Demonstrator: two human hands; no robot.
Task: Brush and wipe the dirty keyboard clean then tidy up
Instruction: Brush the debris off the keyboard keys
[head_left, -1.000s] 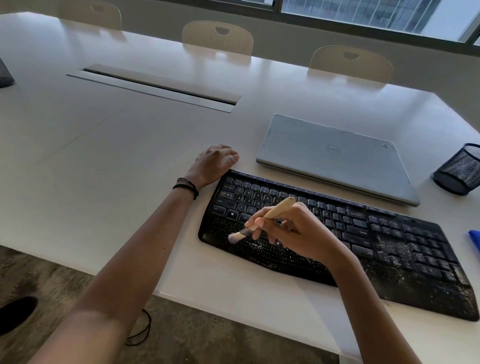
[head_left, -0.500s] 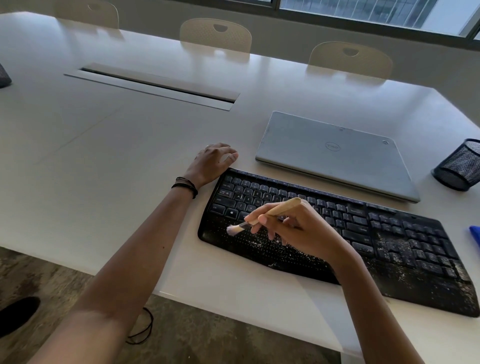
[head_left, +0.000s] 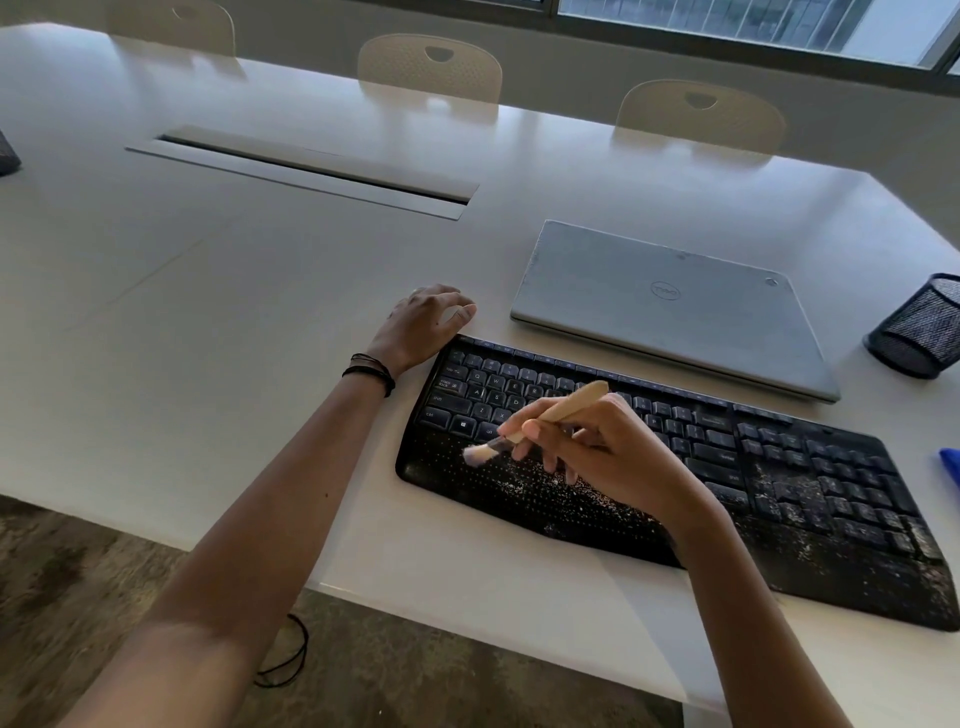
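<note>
Black keyboard (head_left: 779, 467) is lying at the white table's (head_left: 208, 312) near edge, with pale crumbs on its palm rest and right keys. Right hand (head_left: 613, 457) is pinching a wooden brush (head_left: 561, 410), bristles down at the left palm rest. Left hand (head_left: 421, 327) is resting loosely curled beside the keyboard's far-left corner, holding nothing. Mesh cup (head_left: 919, 332) is sitting at right, contents hidden. Closed laptop (head_left: 665, 306) behind is showing a Dell logo.
</note>
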